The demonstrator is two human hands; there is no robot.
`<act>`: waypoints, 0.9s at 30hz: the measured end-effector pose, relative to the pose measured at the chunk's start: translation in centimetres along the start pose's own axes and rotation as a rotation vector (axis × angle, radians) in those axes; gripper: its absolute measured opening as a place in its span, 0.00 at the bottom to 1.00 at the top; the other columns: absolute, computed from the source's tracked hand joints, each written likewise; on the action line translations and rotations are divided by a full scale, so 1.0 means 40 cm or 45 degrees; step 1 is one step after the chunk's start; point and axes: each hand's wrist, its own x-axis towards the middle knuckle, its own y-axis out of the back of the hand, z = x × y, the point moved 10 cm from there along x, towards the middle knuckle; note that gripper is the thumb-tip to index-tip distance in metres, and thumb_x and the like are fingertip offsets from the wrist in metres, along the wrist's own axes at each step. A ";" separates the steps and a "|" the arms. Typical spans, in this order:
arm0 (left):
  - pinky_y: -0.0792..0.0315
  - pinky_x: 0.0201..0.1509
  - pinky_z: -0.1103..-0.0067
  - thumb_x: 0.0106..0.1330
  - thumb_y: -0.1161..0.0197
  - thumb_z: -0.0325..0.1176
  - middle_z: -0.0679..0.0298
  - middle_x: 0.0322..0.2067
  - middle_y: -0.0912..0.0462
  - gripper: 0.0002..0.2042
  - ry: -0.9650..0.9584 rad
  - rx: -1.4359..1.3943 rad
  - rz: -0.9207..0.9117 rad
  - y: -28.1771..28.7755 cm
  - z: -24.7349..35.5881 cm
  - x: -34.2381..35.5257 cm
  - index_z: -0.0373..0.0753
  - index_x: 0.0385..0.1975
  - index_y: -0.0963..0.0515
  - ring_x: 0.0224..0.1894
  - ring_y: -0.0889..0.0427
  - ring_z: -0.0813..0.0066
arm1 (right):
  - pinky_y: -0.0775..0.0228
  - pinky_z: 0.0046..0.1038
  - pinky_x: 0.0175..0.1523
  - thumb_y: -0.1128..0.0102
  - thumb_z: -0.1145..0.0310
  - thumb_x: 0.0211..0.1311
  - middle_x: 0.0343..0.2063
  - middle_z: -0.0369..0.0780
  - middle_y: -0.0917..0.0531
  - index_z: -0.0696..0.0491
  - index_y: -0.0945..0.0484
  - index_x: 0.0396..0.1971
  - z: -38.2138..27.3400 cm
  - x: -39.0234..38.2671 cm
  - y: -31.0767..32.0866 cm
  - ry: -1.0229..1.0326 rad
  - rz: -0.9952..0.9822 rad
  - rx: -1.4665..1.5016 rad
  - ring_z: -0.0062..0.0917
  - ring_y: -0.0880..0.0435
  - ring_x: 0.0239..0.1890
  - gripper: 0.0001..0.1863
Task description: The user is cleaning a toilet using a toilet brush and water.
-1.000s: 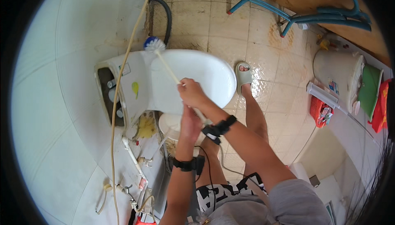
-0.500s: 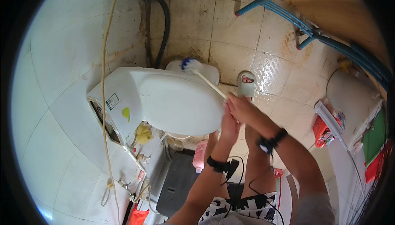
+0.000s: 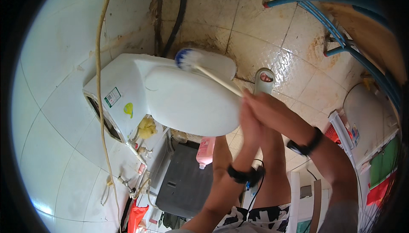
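A toilet brush [image 3: 220,80] with a cream handle and a blue-and-white bristle head stretches along the far side of the white toilet [image 3: 191,101]. Its bristles are at the far edge of the toilet, by the base. My right hand [image 3: 264,105] is closed round the handle end. Pressed close beside it, my left hand [image 3: 250,124] is closed on the handle end too, slightly blurred. The toilet lid is down, and the tank [image 3: 117,94] stands at the left with its top open.
A pink bottle [image 3: 205,151] lies near a dark grey box [image 3: 185,182]. A yellow scrubber [image 3: 147,127] is beside the tank, near taps [image 3: 125,182]. A cream hose [image 3: 99,62] hangs at left. Blue metal legs [image 3: 332,28] stand at far right. The tiled floor [image 3: 255,24] looks wet.
The brush head has shifted left along the toilet's far edge, toward the tank. Both hands stay on the handle. The whole view has also shifted somewhat.
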 end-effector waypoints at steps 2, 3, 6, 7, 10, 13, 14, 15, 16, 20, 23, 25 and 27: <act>0.26 0.48 0.73 0.77 0.64 0.45 0.57 0.42 0.22 0.21 0.348 -0.519 0.049 0.018 0.078 0.086 0.34 0.47 0.29 0.45 0.21 0.70 | 0.31 0.41 0.34 0.67 0.46 0.72 0.20 0.56 0.23 0.65 0.26 0.25 -0.068 0.106 -0.003 0.086 0.129 0.213 0.47 0.22 0.27 0.35; 0.25 0.48 0.72 0.77 0.64 0.47 0.58 0.42 0.22 0.22 0.349 -0.600 0.038 0.026 0.126 0.128 0.34 0.48 0.30 0.44 0.21 0.69 | 0.31 0.41 0.34 0.67 0.46 0.72 0.20 0.56 0.23 0.65 0.26 0.25 -0.073 0.117 -0.006 0.089 0.127 0.205 0.47 0.22 0.27 0.35; 0.27 0.51 0.73 0.76 0.64 0.45 0.56 0.44 0.23 0.21 0.370 -0.371 -0.075 0.028 0.061 0.088 0.31 0.51 0.33 0.46 0.21 0.66 | 0.29 0.42 0.31 0.59 0.64 0.70 0.24 0.53 0.22 0.60 0.32 0.42 -0.152 0.076 -0.008 0.477 0.155 -0.212 0.46 0.20 0.30 0.14; 0.29 0.53 0.73 0.76 0.64 0.43 0.55 0.45 0.23 0.21 0.316 -0.127 -0.106 0.031 0.003 0.043 0.30 0.53 0.35 0.48 0.22 0.63 | 0.29 0.41 0.30 0.60 0.64 0.71 0.23 0.52 0.22 0.60 0.33 0.44 -0.112 0.016 0.004 0.262 0.003 -0.137 0.45 0.19 0.28 0.15; 0.32 0.58 0.72 0.73 0.57 0.35 0.56 0.48 0.25 0.17 0.004 0.671 -0.322 -0.138 0.127 -0.128 0.31 0.56 0.35 0.53 0.26 0.58 | 0.29 0.37 0.24 0.59 0.60 0.72 0.20 0.49 0.22 0.59 0.34 0.51 0.092 -0.189 0.038 -0.019 0.001 -0.442 0.41 0.19 0.23 0.18; 0.31 0.57 0.70 0.75 0.63 0.39 0.53 0.49 0.26 0.20 -0.023 0.548 -0.214 -0.068 0.095 -0.080 0.29 0.55 0.36 0.52 0.25 0.58 | 0.27 0.36 0.29 0.58 0.59 0.71 0.21 0.51 0.21 0.60 0.33 0.50 0.032 -0.174 0.037 -0.038 -0.047 -0.494 0.41 0.18 0.26 0.19; 0.31 0.57 0.70 0.76 0.65 0.40 0.52 0.49 0.26 0.21 -0.042 0.515 -0.178 -0.038 0.093 -0.049 0.28 0.55 0.36 0.51 0.24 0.57 | 0.27 0.37 0.32 0.59 0.60 0.71 0.22 0.52 0.21 0.60 0.31 0.47 -0.017 -0.120 0.022 -0.078 -0.098 -0.309 0.42 0.18 0.29 0.18; 0.30 0.56 0.69 0.76 0.64 0.40 0.52 0.50 0.26 0.20 0.073 0.263 -0.148 -0.009 0.087 -0.010 0.29 0.55 0.36 0.51 0.24 0.58 | 0.27 0.39 0.36 0.60 0.61 0.71 0.24 0.53 0.21 0.60 0.29 0.44 -0.069 -0.055 0.002 -0.147 -0.152 -0.126 0.44 0.18 0.31 0.17; 0.30 0.56 0.69 0.76 0.63 0.40 0.52 0.50 0.26 0.20 0.170 0.020 -0.091 0.027 0.088 0.030 0.30 0.56 0.37 0.51 0.24 0.58 | 0.28 0.40 0.38 0.61 0.61 0.71 0.26 0.54 0.21 0.60 0.28 0.41 -0.135 0.037 -0.033 -0.019 -0.140 -0.011 0.45 0.19 0.33 0.17; 0.27 0.56 0.69 0.76 0.63 0.43 0.55 0.51 0.26 0.20 0.348 -0.668 -0.295 0.048 0.164 0.097 0.34 0.55 0.35 0.52 0.24 0.65 | 0.30 0.42 0.39 0.61 0.65 0.68 0.28 0.54 0.22 0.61 0.29 0.35 -0.256 0.090 -0.064 0.614 0.175 -0.426 0.47 0.21 0.33 0.15; 0.30 0.54 0.74 0.76 0.60 0.44 0.58 0.49 0.27 0.20 0.020 0.418 -0.285 0.075 0.012 0.000 0.32 0.54 0.35 0.50 0.26 0.72 | 0.28 0.38 0.30 0.57 0.68 0.69 0.21 0.52 0.22 0.61 0.35 0.49 -0.120 -0.024 -0.077 0.120 -0.125 -0.217 0.42 0.18 0.27 0.14; 0.31 0.54 0.74 0.76 0.60 0.44 0.58 0.48 0.27 0.21 0.204 0.169 -0.286 -0.025 -0.008 -0.102 0.32 0.54 0.34 0.50 0.26 0.72 | 0.28 0.40 0.32 0.53 0.71 0.66 0.22 0.53 0.21 0.62 0.39 0.55 0.052 -0.140 -0.020 -0.116 -0.037 -0.120 0.47 0.18 0.29 0.20; 0.31 0.55 0.74 0.75 0.59 0.45 0.59 0.48 0.26 0.21 0.286 -0.067 -0.262 -0.069 0.004 -0.115 0.33 0.53 0.33 0.50 0.26 0.73 | 0.27 0.41 0.33 0.52 0.71 0.65 0.23 0.54 0.21 0.62 0.39 0.57 0.008 -0.172 0.029 -0.002 0.022 -0.451 0.49 0.19 0.30 0.22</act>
